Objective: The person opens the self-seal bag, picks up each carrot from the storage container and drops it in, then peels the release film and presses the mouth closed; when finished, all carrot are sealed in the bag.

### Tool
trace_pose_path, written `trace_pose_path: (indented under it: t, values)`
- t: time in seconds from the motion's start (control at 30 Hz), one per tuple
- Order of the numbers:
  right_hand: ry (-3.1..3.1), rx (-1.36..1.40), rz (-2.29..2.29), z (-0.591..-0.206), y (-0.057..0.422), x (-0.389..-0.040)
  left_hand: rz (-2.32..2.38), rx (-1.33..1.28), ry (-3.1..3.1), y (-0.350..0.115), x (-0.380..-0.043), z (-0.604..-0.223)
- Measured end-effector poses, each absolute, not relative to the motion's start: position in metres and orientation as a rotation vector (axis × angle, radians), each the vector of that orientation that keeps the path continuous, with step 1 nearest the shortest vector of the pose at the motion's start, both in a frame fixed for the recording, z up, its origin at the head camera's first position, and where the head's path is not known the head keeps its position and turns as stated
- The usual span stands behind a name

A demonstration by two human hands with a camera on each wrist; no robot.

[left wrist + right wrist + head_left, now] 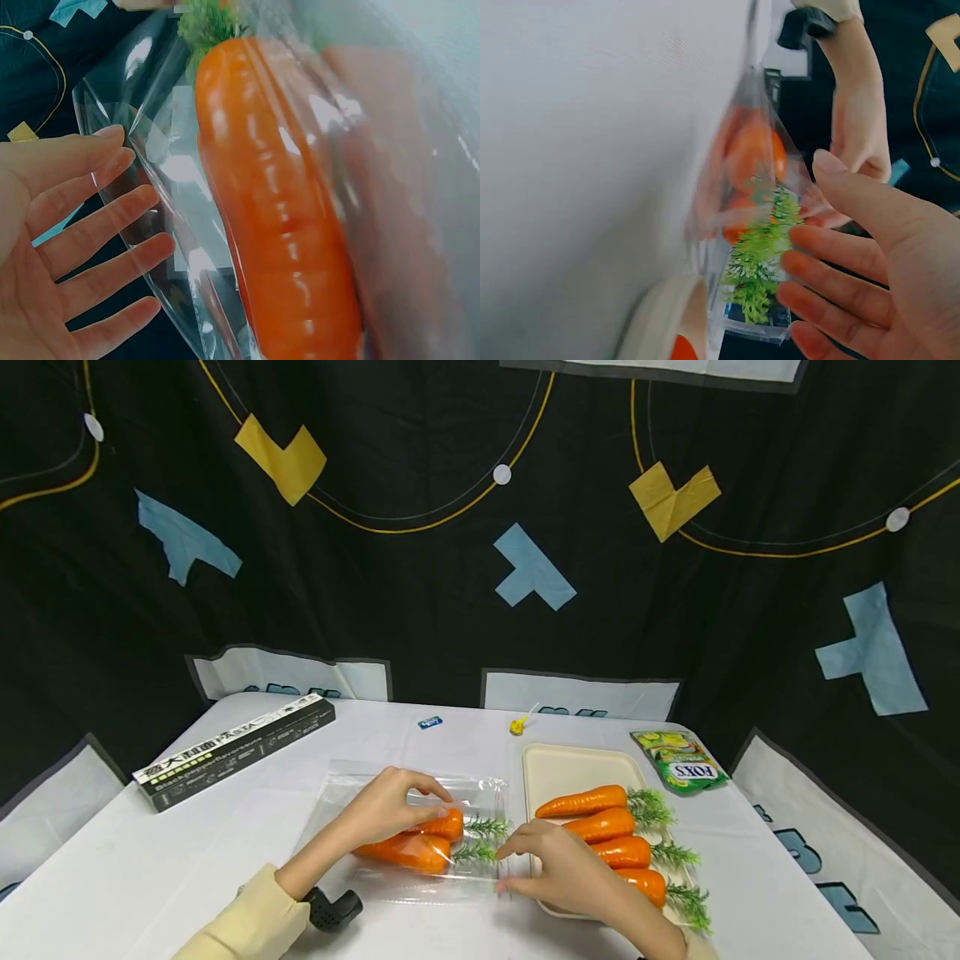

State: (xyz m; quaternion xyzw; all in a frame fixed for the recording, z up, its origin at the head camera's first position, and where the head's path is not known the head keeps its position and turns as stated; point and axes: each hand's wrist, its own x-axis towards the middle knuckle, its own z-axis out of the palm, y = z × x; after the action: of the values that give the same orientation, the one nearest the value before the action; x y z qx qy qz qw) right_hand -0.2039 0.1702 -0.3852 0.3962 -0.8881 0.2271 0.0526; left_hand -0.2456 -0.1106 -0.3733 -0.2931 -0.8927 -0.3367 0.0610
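Two orange carrots (408, 853) with green tops lie side by side in a clear plastic bag (405, 891) on the table. My left hand (390, 806) is over the bag, its thumb and fingertips by the upper carrot (453, 823). In the left wrist view its fingers (112, 229) are extended along the film's edge. At the bag's right end my right hand (558, 864) has its fingertips by the leafy tops (476, 853). The right wrist view shows those fingers (847, 296) relaxed and spread beside the green leaves (757, 262).
Right of the bag, a cream tray (577, 764) holds several more carrots (600, 825), partly behind my right hand. A green FOX'S pouch (681, 762) lies beyond it. A black pasta box (240, 747) is at left; a small blue packet (430, 722) and yellow lollipop (517, 726) lie farther back.
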Motion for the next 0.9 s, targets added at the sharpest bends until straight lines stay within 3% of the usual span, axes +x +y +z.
trace_pose_path:
  t: [0.47, 0.9]
  values:
    - [-2.487, 1.247, 0.638, -0.400, 0.171, -0.195, -0.986, -0.963, -2.729, -0.114, -0.249, -0.367]
    - [-2.471, 1.254, 0.627, -0.408, 0.168, -0.195, -0.941, -1.312, -2.868, -0.119, -0.272, -0.348]
